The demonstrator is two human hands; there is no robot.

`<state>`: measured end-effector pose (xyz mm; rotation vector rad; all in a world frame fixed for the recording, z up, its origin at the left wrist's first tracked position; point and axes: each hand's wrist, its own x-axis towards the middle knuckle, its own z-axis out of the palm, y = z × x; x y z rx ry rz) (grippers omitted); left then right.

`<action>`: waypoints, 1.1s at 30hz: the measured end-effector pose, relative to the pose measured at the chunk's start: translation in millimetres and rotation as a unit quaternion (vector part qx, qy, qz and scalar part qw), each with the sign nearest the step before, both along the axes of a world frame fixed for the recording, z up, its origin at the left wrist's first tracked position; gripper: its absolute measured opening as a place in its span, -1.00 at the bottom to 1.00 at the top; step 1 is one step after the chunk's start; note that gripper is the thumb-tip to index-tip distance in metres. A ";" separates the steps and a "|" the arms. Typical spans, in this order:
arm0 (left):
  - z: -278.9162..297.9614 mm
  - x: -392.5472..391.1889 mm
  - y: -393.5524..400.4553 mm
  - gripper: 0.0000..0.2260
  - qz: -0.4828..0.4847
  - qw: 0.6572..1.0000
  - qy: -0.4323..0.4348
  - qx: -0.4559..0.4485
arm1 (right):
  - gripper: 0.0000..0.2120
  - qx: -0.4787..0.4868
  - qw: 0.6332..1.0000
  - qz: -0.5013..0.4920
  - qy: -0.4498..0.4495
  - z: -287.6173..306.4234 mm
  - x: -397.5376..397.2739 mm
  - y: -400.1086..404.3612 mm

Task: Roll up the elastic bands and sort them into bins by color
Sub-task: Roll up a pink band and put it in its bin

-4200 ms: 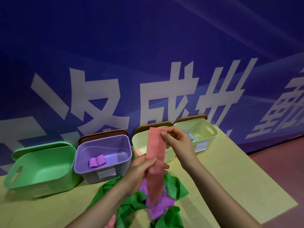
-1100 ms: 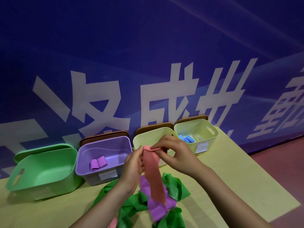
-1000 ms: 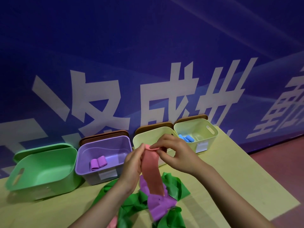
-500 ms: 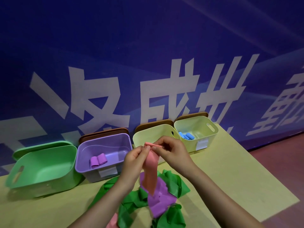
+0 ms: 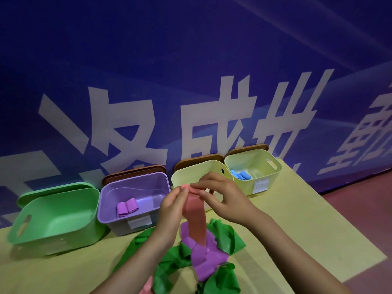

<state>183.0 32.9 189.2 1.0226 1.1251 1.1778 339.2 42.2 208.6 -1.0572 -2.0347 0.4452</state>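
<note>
Early days on this one: both hands, left hand [image 5: 172, 201] and right hand [image 5: 222, 198], pinch the top of the pink band [image 5: 194, 217] just in front of the purple bin [image 5: 135, 200], rolling barely begun. Two purple rolls [image 5: 126, 207] sit inside it, blue rolls [image 5: 240, 175] two bins right of it, the green bin [image 5: 53, 213] left of it looks empty, and loose green bands [image 5: 224, 236] and a purple band [image 5: 206, 259] lie piled in front

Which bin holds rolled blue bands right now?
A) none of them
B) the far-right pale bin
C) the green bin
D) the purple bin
B: the rolled blue bands lie inside the far-right pale bin; the purple bin holds only purple rolls.
</note>
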 end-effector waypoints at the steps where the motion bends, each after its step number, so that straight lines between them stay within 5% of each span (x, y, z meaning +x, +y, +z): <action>1: -0.9 -1.5 0.7 -0.77 0.001 1.000 0.011 0.004 | -0.75 -0.044 0.998 -0.010 0.031 0.3 -0.2 -2.7; 4: -0.4 -2.4 0.8 -0.77 -0.011 0.998 0.046 0.034 | -0.76 -0.151 0.981 -0.052 0.113 -2.4 -3.4 -6.5; 8: -0.7 -1.8 -1.7 -0.79 -0.041 0.989 0.097 0.105 | -0.87 -0.156 0.979 -0.062 0.120 -6.5 -7.3 -6.1; 15: 2.2 -2.0 -7.7 -0.76 -0.033 0.999 0.012 0.028 | -0.94 -0.154 0.975 -0.053 0.150 -2.7 -12.5 -6.6; 24: -1.3 -0.5 -5.7 -0.75 -0.040 0.998 0.037 0.028 | -0.90 -0.153 0.977 -0.062 0.135 -4.5 -11.2 -5.1; 33: 1.5 -0.8 -1.7 -0.79 -0.042 0.996 0.047 0.059 | -0.92 -0.253 0.922 -0.032 0.291 0.7 -13.6 -10.2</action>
